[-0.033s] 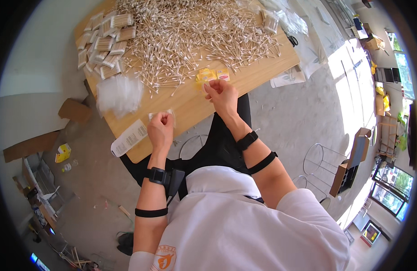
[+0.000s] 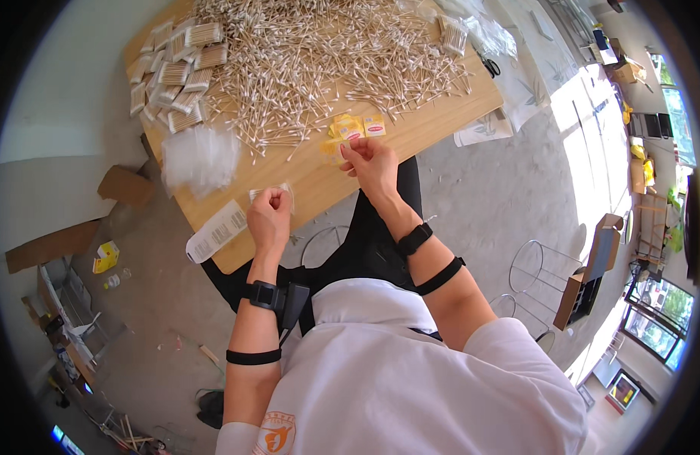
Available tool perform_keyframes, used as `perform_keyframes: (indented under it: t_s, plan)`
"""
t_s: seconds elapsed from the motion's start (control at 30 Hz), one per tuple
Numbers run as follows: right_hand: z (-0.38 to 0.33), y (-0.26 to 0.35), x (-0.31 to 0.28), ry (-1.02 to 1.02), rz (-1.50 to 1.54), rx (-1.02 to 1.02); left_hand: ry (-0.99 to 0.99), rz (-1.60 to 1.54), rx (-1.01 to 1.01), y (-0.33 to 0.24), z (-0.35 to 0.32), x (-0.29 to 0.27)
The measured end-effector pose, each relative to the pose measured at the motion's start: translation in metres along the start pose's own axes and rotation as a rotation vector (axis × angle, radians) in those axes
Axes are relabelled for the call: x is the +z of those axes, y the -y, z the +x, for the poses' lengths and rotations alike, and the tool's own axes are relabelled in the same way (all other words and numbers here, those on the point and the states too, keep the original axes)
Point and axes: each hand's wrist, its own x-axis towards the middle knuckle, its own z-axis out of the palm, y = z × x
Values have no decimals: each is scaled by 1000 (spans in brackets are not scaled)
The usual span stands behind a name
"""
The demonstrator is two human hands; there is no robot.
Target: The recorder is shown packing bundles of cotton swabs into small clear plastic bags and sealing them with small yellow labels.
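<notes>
At the table's near edge my left hand (image 2: 269, 220) pinches a small clear bag (image 2: 288, 189) with pale cotton swabs in it, mostly hidden by the fingers. To the right, my right hand (image 2: 373, 167) holds a thin yellow label (image 2: 336, 149) between thumb and fingers, just above the tabletop. Beyond those fingertips lie several more yellow labels (image 2: 351, 124) with red marks. A broad heap of loose cotton swabs (image 2: 289, 61) covers the far part of the table. Next to my left hand rests a white printed strip (image 2: 217, 231).
Filled swab packs (image 2: 175, 72) are piled at the far left, in front of them a stack of clear empty bags (image 2: 202, 159). Black scissors (image 2: 491, 68) and clear plastic (image 2: 490, 34) lie at the far right. A wire-framed stool (image 2: 543, 269) stands on the floor to the right.
My right hand has drawn slightly nearer to me, and the yellow label in it now shows apart from the others. My left hand has stayed where it was.
</notes>
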Motion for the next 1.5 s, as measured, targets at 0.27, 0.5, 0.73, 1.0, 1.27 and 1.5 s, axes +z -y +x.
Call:
perform_keyframes:
  t_s: [0.27, 0.5, 0.73, 1.0, 1.27, 1.5]
  plan:
    - [8, -14, -2, -243, -186, -193, 36, 23, -25, -2, 0, -4]
    - [-41, 4, 2, 378, 336, 291, 49, -4, -9, 0, 1, -6]
    - [-63, -6, 25, 448, 354, 310, 89, -47, -26, 5, 2, -8]
    - [-64, -11, 43, 380, 382, 259, 115, -53, -31, 5, 2, -10]
    - [-71, -6, 44, 311, 308, 203, 123, -38, -40, 6, 3, -12]
    - [-71, -10, 42, 346, 346, 218, 115, -35, -25, 9, 4, -11]
